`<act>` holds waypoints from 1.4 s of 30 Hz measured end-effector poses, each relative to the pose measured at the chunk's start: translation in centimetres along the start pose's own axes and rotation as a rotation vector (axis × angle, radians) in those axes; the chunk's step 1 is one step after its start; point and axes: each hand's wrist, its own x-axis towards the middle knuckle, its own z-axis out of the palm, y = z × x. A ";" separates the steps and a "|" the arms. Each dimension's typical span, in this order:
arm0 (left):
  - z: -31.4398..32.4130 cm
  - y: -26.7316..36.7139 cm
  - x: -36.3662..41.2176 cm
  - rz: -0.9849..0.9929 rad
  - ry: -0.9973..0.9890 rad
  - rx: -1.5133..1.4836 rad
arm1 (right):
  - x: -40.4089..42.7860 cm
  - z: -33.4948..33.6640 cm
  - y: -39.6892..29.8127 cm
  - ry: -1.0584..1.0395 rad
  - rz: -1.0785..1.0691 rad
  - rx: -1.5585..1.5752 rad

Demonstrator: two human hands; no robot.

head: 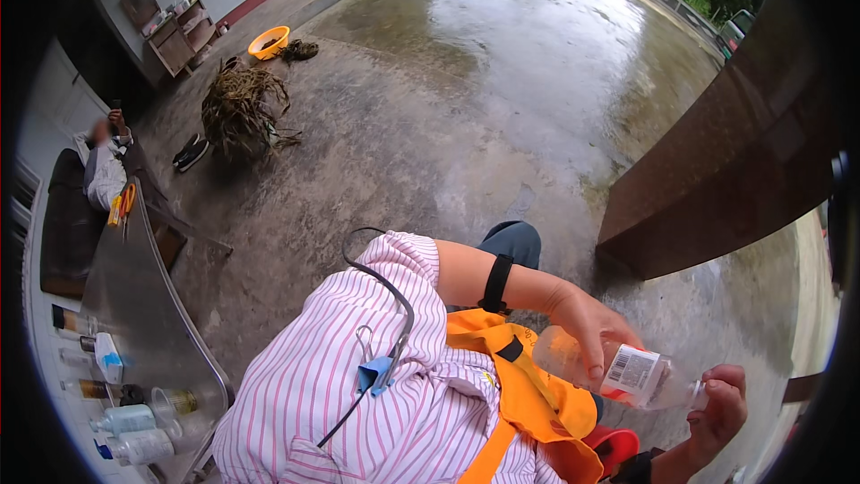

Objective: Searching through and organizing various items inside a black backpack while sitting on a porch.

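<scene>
A clear plastic bottle [571,356] with a white and red label lies tilted on its side above my lap. My left hand [598,329] is wrapped around its body, a black band on the wrist. At the neck end, the fingers of my right hand [722,393] pinch the white cap [699,395]. Whether the cap is loose on the neck cannot be told. No liquid is plainly visible inside. Below the bottle, an orange apron [537,390] covers part of my striped shirt [322,376]. A cable [396,296] is clipped to the shirt.
A brown pillar-like block [712,168] rises ahead. A metal-edged table [134,309] bears bottles and scissors [127,202]. Another person [104,161] sits on a dark sofa [64,235], holding a phone. Dried plants [242,107], shoes [191,152] and an orange basin [269,44] stand on the concrete floor.
</scene>
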 end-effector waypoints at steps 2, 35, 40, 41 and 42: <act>-0.4 -0.3 0.8 0.005 -0.008 0.009 | -0.4 -0.2 -0.5 0.050 0.021 -0.077; -0.1 -5.6 6.9 0.012 0.607 0.944 | -2.7 7.8 7.3 0.681 0.262 0.585; -2.5 -7.3 6.6 0.085 0.464 0.793 | -2.8 7.7 6.6 0.716 0.358 0.534; -3.1 -7.5 6.4 0.164 0.395 0.710 | -2.8 7.3 5.8 0.728 0.285 0.556; -3.1 -7.5 6.4 0.158 0.392 0.708 | -2.9 6.8 5.1 0.744 0.214 0.577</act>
